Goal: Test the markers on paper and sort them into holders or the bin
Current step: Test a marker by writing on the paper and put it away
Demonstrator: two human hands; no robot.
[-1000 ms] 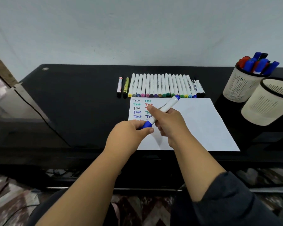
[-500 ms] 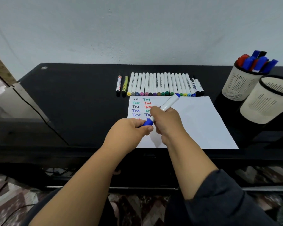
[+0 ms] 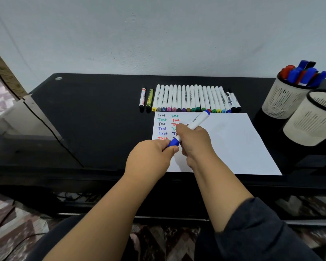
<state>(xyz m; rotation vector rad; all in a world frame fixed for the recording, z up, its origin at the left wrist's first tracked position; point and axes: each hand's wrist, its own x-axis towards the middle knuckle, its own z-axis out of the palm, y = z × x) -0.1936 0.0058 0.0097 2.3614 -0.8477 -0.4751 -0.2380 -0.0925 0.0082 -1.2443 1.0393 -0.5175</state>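
The right hand (image 3: 193,143) is wrapped around the white barrel of a blue marker (image 3: 191,127), which slants up and away over the paper (image 3: 233,144), its blue end cap toward the far edge of the sheet. The left hand (image 3: 151,159) pinches the marker's blue cap (image 3: 173,142) between thumb and fingers at the near end; whether the cap is seated or loose cannot be told. The sheet is smooth and white, lying flat on the glossy black bench (image 3: 94,117), with two columns of "Test" written in black, teal, blue, red and green at its left side. Just beyond the far edge lies a tight row of markers (image 3: 190,98), mostly white cylinders with coloured ends. At the right stand two round cream mesh holders with dark rims: the farther holder (image 3: 282,102) is packed with red and blue capped markers, the nearer holder (image 3: 314,121) shows nothing inside from here.
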